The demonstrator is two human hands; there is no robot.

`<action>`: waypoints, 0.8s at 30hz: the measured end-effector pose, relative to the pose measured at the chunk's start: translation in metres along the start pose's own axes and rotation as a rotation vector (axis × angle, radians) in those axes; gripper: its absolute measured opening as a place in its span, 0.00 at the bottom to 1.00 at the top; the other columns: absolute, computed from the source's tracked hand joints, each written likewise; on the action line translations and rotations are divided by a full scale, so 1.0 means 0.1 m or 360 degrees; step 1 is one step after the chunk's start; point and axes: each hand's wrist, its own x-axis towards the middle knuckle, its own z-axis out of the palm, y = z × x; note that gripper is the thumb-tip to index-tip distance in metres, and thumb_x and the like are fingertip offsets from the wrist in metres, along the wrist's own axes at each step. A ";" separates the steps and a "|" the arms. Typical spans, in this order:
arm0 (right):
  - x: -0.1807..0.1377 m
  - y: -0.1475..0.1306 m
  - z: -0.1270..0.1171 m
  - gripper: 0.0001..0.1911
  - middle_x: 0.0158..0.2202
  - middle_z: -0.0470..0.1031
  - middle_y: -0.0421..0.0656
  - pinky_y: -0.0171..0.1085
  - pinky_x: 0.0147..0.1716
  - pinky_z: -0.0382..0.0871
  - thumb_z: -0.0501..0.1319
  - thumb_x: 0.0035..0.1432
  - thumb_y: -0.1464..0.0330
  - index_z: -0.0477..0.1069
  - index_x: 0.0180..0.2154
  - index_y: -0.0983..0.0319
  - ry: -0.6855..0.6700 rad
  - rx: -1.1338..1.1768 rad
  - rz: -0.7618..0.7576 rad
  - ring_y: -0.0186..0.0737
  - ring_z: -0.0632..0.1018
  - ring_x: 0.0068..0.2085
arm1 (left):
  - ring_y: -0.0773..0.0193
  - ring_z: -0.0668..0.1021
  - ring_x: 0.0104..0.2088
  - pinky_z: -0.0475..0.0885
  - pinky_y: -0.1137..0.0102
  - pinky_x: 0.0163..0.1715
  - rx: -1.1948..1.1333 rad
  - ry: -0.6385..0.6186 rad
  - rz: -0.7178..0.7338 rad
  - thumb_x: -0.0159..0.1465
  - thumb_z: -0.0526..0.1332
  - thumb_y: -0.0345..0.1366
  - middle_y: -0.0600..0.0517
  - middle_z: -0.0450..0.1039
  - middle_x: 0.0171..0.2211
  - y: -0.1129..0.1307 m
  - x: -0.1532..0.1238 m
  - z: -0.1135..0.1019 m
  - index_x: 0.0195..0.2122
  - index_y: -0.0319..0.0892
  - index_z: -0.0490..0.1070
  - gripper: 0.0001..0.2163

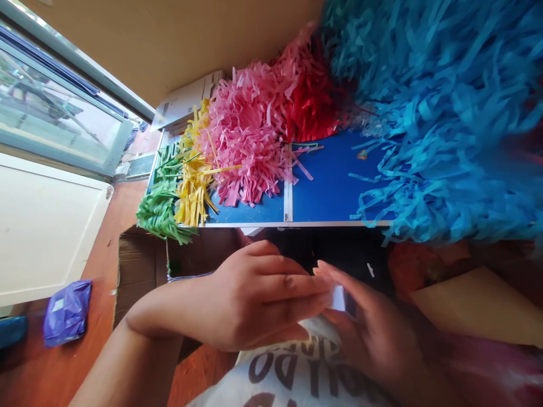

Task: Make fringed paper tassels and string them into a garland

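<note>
A small white piece (338, 298) is mostly covered by the fingers, so its full form cannot be told.
The right hand (377, 328) is blurred, and its forearm fades near the bottom edge. The light-blue fringe (428, 192) is cut by the top and right edges, its upper strips smeared. The shirt (237, 384) has lettering cut by the bottom edge. Beneath the counter (339, 186), dark shapes are unclear. Print on the white box (184, 107) is too small to read.
</note>
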 end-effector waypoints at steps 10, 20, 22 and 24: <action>0.00 0.13 0.02 0.17 0.54 0.77 0.47 0.40 0.47 0.79 0.60 0.63 0.74 0.70 0.52 0.55 0.0199 -0.0016 -0.0232 0.43 0.80 0.52 | 0.60 0.79 0.54 0.77 0.69 0.53 0.0277 0.0346 -0.0187 0.70 0.57 0.31 0.40 0.77 0.52 0.09 -0.24 0.29 0.53 0.35 0.72 0.13; -0.10 0.16 0.15 0.26 0.53 0.77 0.53 0.47 0.49 0.78 0.61 0.63 0.71 0.59 0.61 0.59 0.0300 0.0587 0.0137 0.47 0.79 0.53 | 0.63 0.83 0.42 0.80 0.67 0.43 0.0200 0.0856 -0.0275 0.64 0.67 0.35 0.44 0.81 0.46 -0.01 -0.42 0.55 0.50 0.40 0.75 0.14; -0.11 0.16 0.15 0.24 0.53 0.76 0.52 0.47 0.49 0.78 0.60 0.64 0.71 0.60 0.60 0.58 0.0263 0.0502 0.0123 0.47 0.79 0.53 | 0.63 0.84 0.41 0.81 0.68 0.42 0.0181 0.0909 -0.0264 0.63 0.66 0.33 0.45 0.81 0.45 -0.01 -0.41 0.58 0.49 0.40 0.75 0.13; -0.09 0.16 0.13 0.23 0.54 0.76 0.52 0.47 0.50 0.78 0.60 0.65 0.70 0.62 0.60 0.58 0.0219 0.0415 0.0062 0.47 0.78 0.54 | 0.64 0.84 0.39 0.81 0.69 0.40 0.0155 0.0949 -0.0272 0.64 0.66 0.31 0.45 0.82 0.43 -0.01 -0.40 0.60 0.48 0.40 0.76 0.11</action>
